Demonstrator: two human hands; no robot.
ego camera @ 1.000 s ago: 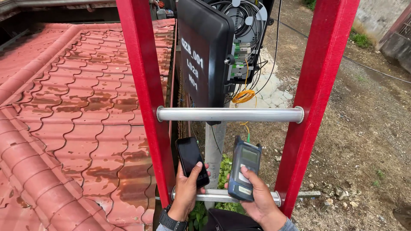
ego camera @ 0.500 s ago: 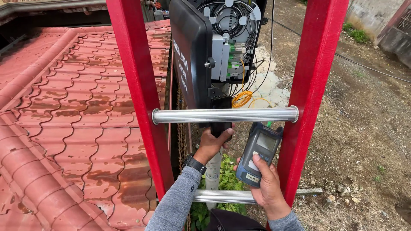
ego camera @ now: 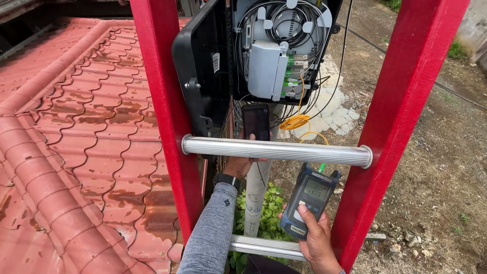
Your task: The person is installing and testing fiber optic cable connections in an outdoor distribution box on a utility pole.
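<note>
looking down past a red tiled roof [ego camera: 76, 147] on the left and bare stony ground [ego camera: 431, 182] far below on the right. standing between the two red rails of a ladder [ego camera: 167, 116], with a silver rung [ego camera: 276, 150] crossing at chest height and a second rung [ego camera: 264, 247] lower down. mounted on a pole [ego camera: 256, 193] just behind the ladder, a black cable box [ego camera: 203, 76] with its door swung open, showing a grey splice tray [ego camera: 266, 66], green connectors and coiled black and yellow fibre [ego camera: 297, 122].

left hand [ego camera: 238, 165] reaching up behind the upper rung, fingers wrapped around the lower part of a dark phone [ego camera: 256, 122], held upright just below the box. right hand [ego camera: 317, 241] low, beside the right rail, fingers curled behind a blue handheld meter [ego camera: 309, 200] and thumb pressed on its face, a green lead plugged in at its top.

judged risky: both hands full, neither gripping the ladder, so any lean or shift could mean a fall. phone held only by its bottom end over open ground, likely to slip and drop. meter lead taut near the rung, liable to snag and tug the thin fibres loose.
</note>
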